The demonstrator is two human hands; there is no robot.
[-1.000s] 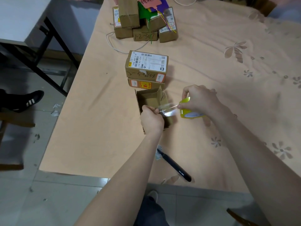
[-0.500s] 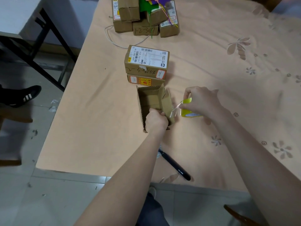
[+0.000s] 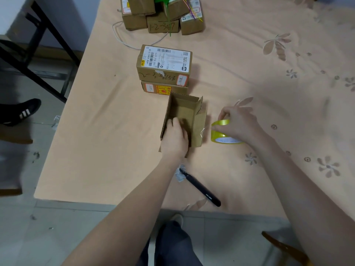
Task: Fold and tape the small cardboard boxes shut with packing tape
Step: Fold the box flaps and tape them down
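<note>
An open small cardboard box [image 3: 184, 120] lies on the cloth-covered desk [image 3: 96, 143], just in front of two stacked, labelled boxes [image 3: 164, 69]. The left hand [image 3: 173, 139] presses down on the box's near end, fingers reaching into the open cavity; whether they curl round the wall cannot be told. The right hand [image 3: 238, 123], its grip clamped on a yellow roll of packing tape [image 3: 221, 132], sits just right of the box. A short clear strip seems stuck to the right flap. A black pen [image 3: 199, 187] lies nearer the desk edge. Best to hold the box steady, fold flaps flat, then pull tape taut across the seam.
</note>
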